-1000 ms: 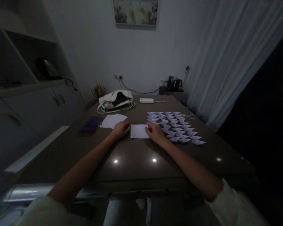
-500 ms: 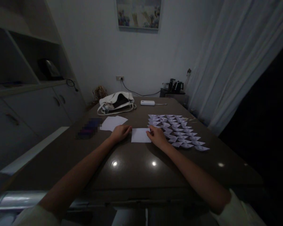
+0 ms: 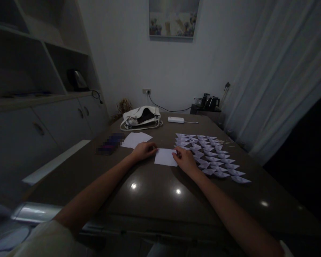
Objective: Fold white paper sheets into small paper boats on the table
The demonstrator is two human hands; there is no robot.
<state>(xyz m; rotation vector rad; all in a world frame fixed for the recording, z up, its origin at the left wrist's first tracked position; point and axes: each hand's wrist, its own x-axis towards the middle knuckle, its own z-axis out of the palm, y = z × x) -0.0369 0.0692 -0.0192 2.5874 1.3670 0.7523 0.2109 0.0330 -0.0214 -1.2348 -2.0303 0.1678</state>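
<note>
A small white sheet of paper [image 3: 166, 157] is held just at the table surface between both hands. My left hand [image 3: 144, 151] is closed at its upper left corner, fingertips on the edge. At the right edge, my right hand [image 3: 185, 159] pinches the paper between thumb and fingers. Beside that hand stand several folded paper boats [image 3: 210, 154] in rows. Past my left hand lies a loose pile of white paper sheets [image 3: 136, 139].
The dark table [image 3: 109, 189] carries a white handbag [image 3: 141, 117] at the back, a white power bank [image 3: 176, 120] with a short cable, and a blurred-out dark object [image 3: 110, 143] on the left. Cabinets [image 3: 61, 121] line the left wall; a curtain [image 3: 254, 78] hangs at right.
My head view has turned left, so everything sits further right in the picture. Both hands keep their hold on the paper, which looks slightly tilted now.
</note>
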